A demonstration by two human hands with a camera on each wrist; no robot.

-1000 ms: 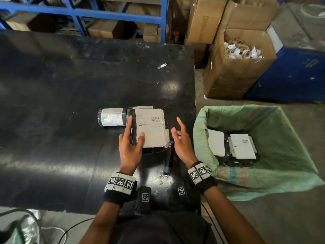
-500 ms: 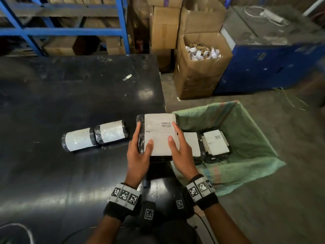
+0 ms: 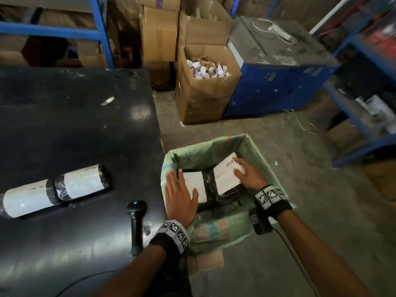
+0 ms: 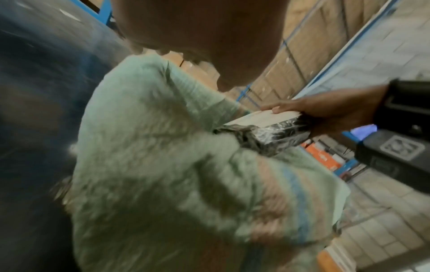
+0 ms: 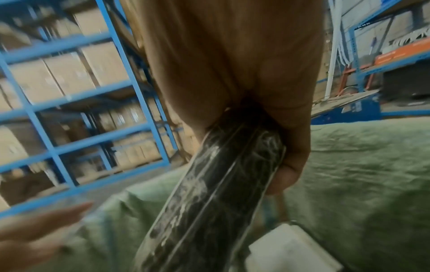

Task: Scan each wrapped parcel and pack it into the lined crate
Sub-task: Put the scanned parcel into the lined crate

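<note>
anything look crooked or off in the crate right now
The parcel gripped by the right hand sits tilted, one end raised above the flat parcel beside it in the lined crate. Nothing looks spilled or damaged.

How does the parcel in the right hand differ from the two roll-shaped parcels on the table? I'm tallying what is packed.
The held parcel is flat and boxy; the two roll parcels are cylinders. The held parcel is tilted over the lined crate, gripped by the right hand; the roll parcels lie end to end on the black table, untouched. Both kinds have black wrap and a white label.
</note>
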